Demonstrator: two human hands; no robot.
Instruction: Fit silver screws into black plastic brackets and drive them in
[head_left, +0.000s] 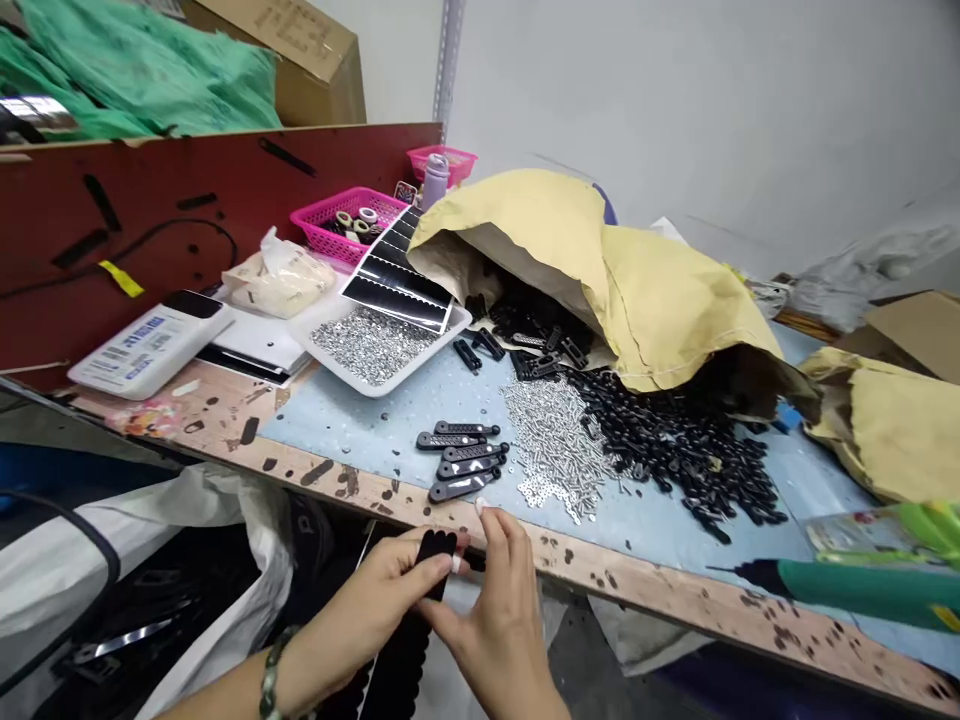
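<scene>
My left hand [386, 585], with a beaded bracelet at the wrist, is closed on a black strip [405, 650] with scalloped edges, its thumb lying on top. The strip hangs below the table's front edge. Beside it is my right hand [499, 610], fingers stretched upward and apart from the thumb, whose tip touches the strip's edge. A small dark piece [476, 577] shows between the hands, partly hidden. Just beyond my fingertips, several black handle-like parts [465, 466] lie stacked on the blue table surface [375, 425].
Behind lie silver screws [559, 430], black parts [675, 440] and yellow sacks [525, 215]. A white tray [412, 375] holds small metal pieces. A green electric screwdriver [855, 590] lies right; a white sack [255, 520] stands lower left.
</scene>
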